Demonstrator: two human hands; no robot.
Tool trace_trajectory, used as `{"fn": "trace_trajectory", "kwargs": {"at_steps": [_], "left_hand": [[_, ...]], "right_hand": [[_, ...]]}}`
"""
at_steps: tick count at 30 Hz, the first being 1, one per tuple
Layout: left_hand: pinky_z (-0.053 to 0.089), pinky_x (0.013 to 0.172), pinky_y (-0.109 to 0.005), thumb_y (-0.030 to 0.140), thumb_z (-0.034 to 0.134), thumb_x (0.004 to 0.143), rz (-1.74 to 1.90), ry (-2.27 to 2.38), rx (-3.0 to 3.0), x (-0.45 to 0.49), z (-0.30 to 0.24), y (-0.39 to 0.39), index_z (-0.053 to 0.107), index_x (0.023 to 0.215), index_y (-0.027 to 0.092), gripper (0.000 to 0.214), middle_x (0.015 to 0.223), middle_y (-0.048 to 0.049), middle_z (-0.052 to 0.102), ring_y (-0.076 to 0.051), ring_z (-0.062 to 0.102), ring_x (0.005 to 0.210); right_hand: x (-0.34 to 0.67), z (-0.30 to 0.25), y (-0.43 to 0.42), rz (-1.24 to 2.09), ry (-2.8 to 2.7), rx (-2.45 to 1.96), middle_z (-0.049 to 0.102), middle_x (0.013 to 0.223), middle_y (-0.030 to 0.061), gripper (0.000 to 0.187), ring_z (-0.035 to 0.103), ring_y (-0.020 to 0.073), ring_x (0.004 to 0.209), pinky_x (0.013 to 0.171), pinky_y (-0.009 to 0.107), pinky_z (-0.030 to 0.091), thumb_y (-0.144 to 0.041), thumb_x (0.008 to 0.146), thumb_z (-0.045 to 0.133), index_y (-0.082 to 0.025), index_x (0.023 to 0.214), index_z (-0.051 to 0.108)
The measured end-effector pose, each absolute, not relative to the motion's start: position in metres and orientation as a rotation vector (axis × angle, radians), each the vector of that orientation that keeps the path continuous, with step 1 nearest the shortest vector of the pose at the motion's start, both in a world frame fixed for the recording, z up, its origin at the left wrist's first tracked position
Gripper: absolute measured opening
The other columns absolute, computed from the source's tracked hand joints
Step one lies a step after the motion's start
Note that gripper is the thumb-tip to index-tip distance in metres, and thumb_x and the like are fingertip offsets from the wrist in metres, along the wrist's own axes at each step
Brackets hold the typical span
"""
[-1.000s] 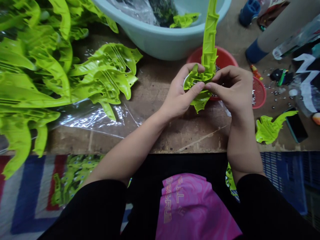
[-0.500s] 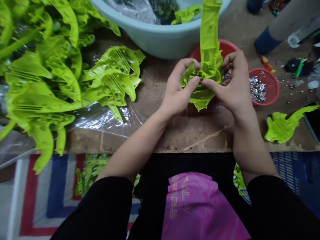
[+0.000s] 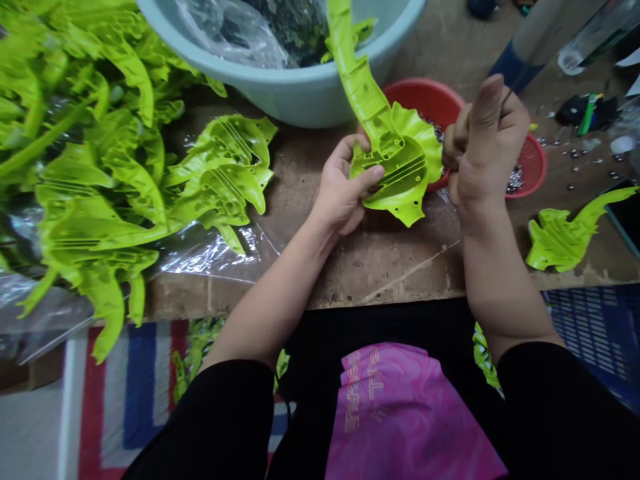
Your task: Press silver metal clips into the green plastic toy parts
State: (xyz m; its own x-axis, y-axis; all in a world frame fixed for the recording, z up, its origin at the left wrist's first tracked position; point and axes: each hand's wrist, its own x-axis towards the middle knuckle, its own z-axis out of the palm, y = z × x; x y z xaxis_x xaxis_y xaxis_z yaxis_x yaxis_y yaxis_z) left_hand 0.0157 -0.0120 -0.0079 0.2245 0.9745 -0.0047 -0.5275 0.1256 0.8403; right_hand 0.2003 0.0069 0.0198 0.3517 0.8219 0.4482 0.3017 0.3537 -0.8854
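2 main risks here: the lime-green plastic moulding [image 3: 395, 160] slipping from a mostly one-handed hold, with its long arm top-heavy and leaning toward the pale blue basin [image 3: 280, 100]; and a careless knock of the raised right hand [image 3: 487, 143] against the red mesh basket [image 3: 537, 160], with small silver studs [image 3: 515, 181] scattering across the wooden bench [image 3: 380, 267]. Left hand [image 3: 340, 190] closed on the moulding, thumb across its face, fingers behind. Right wrist bent, thumb up, fingers curled together beside the moulding's edge, contact impossible to tell. Moulding above the bench, just in front of the red bowl [image 3: 425, 97], arm reaching past the basin's rim.
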Motion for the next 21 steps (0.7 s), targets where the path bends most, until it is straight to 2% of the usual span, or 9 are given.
{"fn": "trace_trajectory", "kwargs": {"at_steps": [3,5,8,10,13,14,17,19,21], "left_hand": [[0.061,0.073,-0.028,0.043,0.102,0.064,1.240,0.700,0.843,0.017,-0.009,-0.013,0.051,0.095,0.024,0.062,0.088,0.0015,0.063,-0.021,0.075,0.095],[0.058,0.068,-0.024,0.040,0.101,0.066,1.236,0.704,0.842,0.017,-0.008,-0.014,0.050,0.094,0.024,0.061,0.087,0.0027,0.061,-0.018,0.075,0.090],[0.061,0.071,-0.025,0.037,0.098,0.070,1.213,0.674,0.828,0.016,-0.003,-0.015,0.051,0.097,0.024,0.057,0.095,0.0009,0.065,-0.022,0.077,0.101],[0.064,0.074,-0.027,0.038,0.095,0.075,1.186,0.659,0.818,0.015,0.000,-0.016,0.051,0.099,0.024,0.051,0.098,-0.0002,0.067,-0.026,0.078,0.110],[0.067,0.074,-0.030,0.033,0.089,0.079,1.130,0.644,0.811,0.013,0.003,-0.017,0.053,0.099,0.024,0.043,0.096,-0.0001,0.067,-0.028,0.080,0.111],[0.067,0.072,-0.030,0.031,0.087,0.080,1.116,0.637,0.813,0.012,0.003,-0.017,0.054,0.100,0.024,0.040,0.096,0.0001,0.068,-0.028,0.081,0.108],[0.067,0.069,-0.031,0.026,0.079,0.084,1.081,0.620,0.825,0.011,0.000,-0.016,0.055,0.103,0.023,0.031,0.095,0.0005,0.067,-0.024,0.081,0.098],[0.068,0.073,-0.034,0.025,0.076,0.085,1.073,0.612,0.829,0.013,-0.003,-0.017,0.055,0.104,0.023,0.029,0.096,0.0008,0.066,-0.022,0.081,0.095],[0.069,0.076,-0.037,0.028,0.077,0.083,1.081,0.584,0.839,0.016,-0.003,-0.022,0.054,0.106,0.024,0.033,0.098,0.0008,0.066,-0.022,0.079,0.095]], "right_hand": [[0.187,0.022,0.001,0.637,-1.142,-1.149,0.037,0.063,-0.0023,0.068,0.040,0.0160,0.056,0.059,0.034,0.038,-0.091,0.097,0.036,-0.027,0.072,0.036],[0.185,0.030,-0.004,0.707,-1.144,-1.034,0.045,0.068,0.0000,0.067,0.040,0.0157,0.056,0.056,0.034,0.036,-0.088,0.100,0.035,-0.027,0.072,0.039],[0.191,0.043,-0.006,0.690,-1.113,-0.919,0.050,0.071,0.0019,0.071,0.043,0.0152,0.054,0.053,0.033,0.035,-0.087,0.102,0.027,-0.027,0.072,0.047],[0.197,0.046,-0.003,0.558,-1.038,-0.965,0.040,0.064,-0.0008,0.075,0.040,0.0135,0.049,0.049,0.031,0.030,-0.085,0.104,0.021,-0.026,0.070,0.051],[0.202,0.044,0.005,0.379,-0.938,-1.045,0.036,0.061,-0.0048,0.070,0.034,0.0095,0.042,0.043,0.029,0.021,-0.081,0.106,0.027,-0.025,0.074,0.055],[0.203,0.042,0.007,0.372,-0.932,-1.046,0.041,0.061,-0.0055,0.066,0.037,0.0090,0.042,0.042,0.028,0.023,-0.080,0.106,0.031,-0.025,0.079,0.056],[0.201,0.035,0.010,0.519,-0.993,-0.997,0.064,0.066,-0.0026,0.056,0.058,0.0119,0.049,0.047,0.025,0.038,-0.079,0.104,0.047,-0.024,0.093,0.055],[0.200,0.033,0.009,0.662,-1.109,-0.999,0.077,0.084,0.0025,0.046,0.072,0.0150,0.070,0.062,0.027,0.053,-0.069,0.104,0.057,-0.025,0.095,0.057],[0.202,0.037,0.004,0.775,-1.280,-1.041,0.077,0.098,0.0012,0.036,0.075,0.0159,0.089,0.083,0.030,0.060,-0.061,0.100,0.069,-0.027,0.094,0.060]]}}
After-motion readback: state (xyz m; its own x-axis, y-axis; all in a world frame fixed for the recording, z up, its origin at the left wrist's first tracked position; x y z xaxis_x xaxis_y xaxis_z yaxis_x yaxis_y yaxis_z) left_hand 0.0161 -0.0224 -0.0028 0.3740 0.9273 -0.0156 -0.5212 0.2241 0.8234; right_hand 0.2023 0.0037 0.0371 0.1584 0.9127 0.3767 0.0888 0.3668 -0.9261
